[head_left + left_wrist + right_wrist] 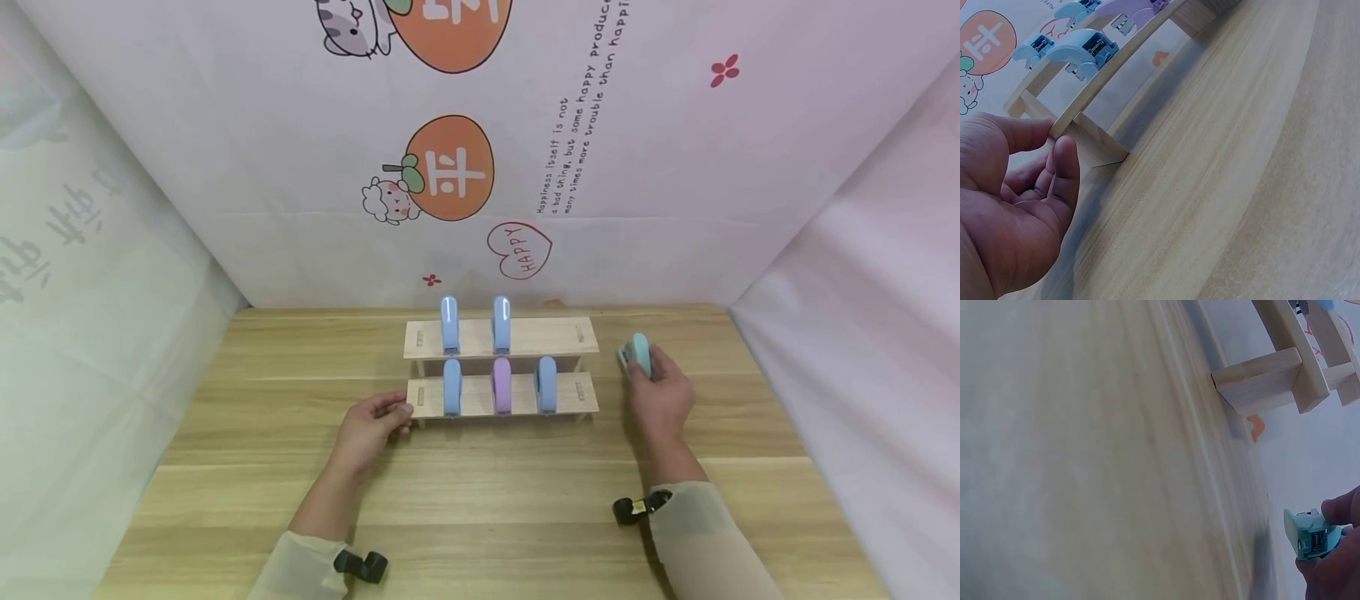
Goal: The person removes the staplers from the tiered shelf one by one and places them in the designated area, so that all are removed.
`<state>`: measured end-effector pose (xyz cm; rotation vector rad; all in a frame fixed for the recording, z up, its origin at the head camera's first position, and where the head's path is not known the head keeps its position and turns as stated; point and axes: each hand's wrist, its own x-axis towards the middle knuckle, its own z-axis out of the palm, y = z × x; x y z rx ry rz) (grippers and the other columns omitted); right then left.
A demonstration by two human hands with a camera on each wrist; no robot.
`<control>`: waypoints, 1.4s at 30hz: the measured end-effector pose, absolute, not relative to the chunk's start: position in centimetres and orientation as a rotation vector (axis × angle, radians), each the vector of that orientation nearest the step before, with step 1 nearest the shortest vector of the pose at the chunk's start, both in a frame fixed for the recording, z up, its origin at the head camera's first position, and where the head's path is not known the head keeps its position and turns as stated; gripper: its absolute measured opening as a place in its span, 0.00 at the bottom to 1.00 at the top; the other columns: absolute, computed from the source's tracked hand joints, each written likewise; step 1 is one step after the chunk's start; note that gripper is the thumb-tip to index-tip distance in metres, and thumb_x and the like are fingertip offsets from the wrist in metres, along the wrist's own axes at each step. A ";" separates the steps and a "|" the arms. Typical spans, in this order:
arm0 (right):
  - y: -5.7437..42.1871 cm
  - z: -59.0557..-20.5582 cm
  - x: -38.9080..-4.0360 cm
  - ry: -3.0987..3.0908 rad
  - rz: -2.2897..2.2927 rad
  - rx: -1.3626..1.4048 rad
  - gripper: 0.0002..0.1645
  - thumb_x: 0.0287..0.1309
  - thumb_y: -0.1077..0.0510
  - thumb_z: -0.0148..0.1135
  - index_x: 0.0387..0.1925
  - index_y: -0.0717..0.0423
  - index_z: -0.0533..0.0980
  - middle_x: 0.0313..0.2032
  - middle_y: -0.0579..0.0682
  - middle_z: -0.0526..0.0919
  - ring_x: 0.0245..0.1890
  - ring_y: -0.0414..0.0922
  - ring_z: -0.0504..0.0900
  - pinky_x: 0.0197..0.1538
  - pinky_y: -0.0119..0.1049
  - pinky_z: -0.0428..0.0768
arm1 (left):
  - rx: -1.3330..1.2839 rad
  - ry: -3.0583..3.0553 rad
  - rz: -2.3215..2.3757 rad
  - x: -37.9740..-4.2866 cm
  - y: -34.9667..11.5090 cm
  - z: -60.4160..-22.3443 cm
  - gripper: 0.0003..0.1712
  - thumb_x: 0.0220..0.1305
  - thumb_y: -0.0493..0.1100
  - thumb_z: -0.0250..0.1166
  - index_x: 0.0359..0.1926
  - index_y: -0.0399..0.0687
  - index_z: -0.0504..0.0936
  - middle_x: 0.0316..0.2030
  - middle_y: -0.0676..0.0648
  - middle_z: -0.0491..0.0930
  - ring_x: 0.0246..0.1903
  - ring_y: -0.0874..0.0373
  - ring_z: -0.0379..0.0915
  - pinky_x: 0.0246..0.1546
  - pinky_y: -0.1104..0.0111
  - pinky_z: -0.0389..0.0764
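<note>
At the left end of the front stand, I see the person's left hand, its grip pinching the wooden edge between thumb and fingers; to the right of both stands, my head view shows the right hand with its grip closed about a mint stapler, thumb on one side and fingers on the other; whether that stapler touches the surface I cannot tell. Along the front stand I count, from left to right, a light-blue stapler, a purple stapler and a darker blue stapler, spaced apart; just behind, the rear stand bears two glossy blue staplers, one towards its left end, one near its middle; beyond them I see a printed cloth rising behind the surface.
</note>
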<state>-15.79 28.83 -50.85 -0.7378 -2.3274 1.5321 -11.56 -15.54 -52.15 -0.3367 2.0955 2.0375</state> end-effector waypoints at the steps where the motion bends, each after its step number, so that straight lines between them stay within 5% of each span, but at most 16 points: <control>1: 28.9 -50.9 -15.8 -2.332 1.534 -0.745 0.34 0.72 0.53 0.64 0.75 0.50 0.68 0.70 0.55 0.73 0.71 0.48 0.71 0.74 0.43 0.70 | -0.338 2.092 2.040 -11.6 -15.5 -52.2 0.23 0.68 0.37 0.71 0.61 0.32 0.80 0.46 0.39 0.84 0.40 0.52 0.82 0.43 0.66 0.89; 42: 29.3 -51.9 -15.9 -2.325 1.627 -0.798 0.38 0.69 0.56 0.66 0.76 0.52 0.65 0.71 0.53 0.72 0.71 0.47 0.71 0.75 0.42 0.69 | -0.308 2.098 2.033 -11.4 -15.6 -52.0 0.23 0.69 0.38 0.71 0.61 0.33 0.80 0.47 0.40 0.84 0.40 0.52 0.82 0.44 0.65 0.89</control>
